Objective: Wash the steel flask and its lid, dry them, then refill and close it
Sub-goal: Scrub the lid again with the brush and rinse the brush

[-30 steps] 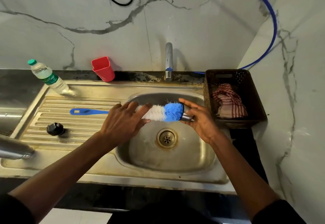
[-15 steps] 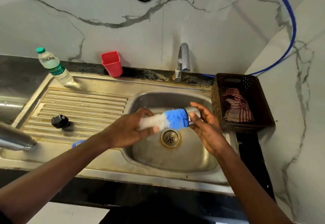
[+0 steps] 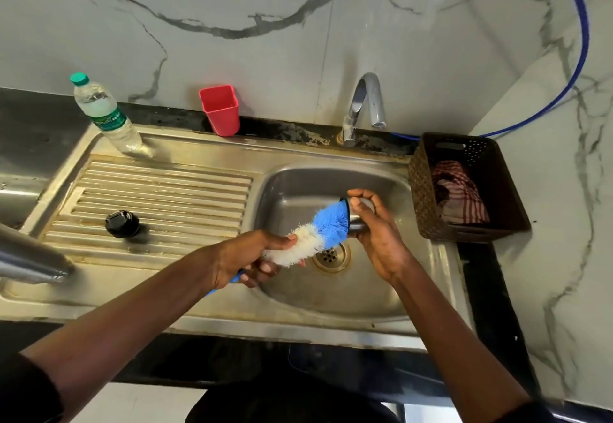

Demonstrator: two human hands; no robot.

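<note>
Over the sink basin [image 3: 335, 296] my right hand [image 3: 381, 240] grips a small steel lid cup [image 3: 361, 223] with a dark rim, its mouth turned to the left. A bottle brush [image 3: 326, 228] with blue and white bristles has its blue end pushed into the lid. My left hand [image 3: 245, 256] holds the brush at the white bristles and the blue handle, which points down left. The steel flask [image 3: 30, 260] lies on its side at the left edge of the drainboard. A black inner cap [image 3: 122, 223] sits on the drainboard ribs.
The tap [image 3: 365, 104] stands behind the basin, with no water visibly running. A brown basket [image 3: 428, 203] with a checked cloth [image 3: 461, 197] sits right of the sink. A red cup [image 3: 220, 109] and a plastic water bottle [image 3: 106, 114] stand at the back.
The brush has tilted from level to slanting down left, and my left hand has dropped nearer with it. My right hand keeps the lid on the brush tip.
</note>
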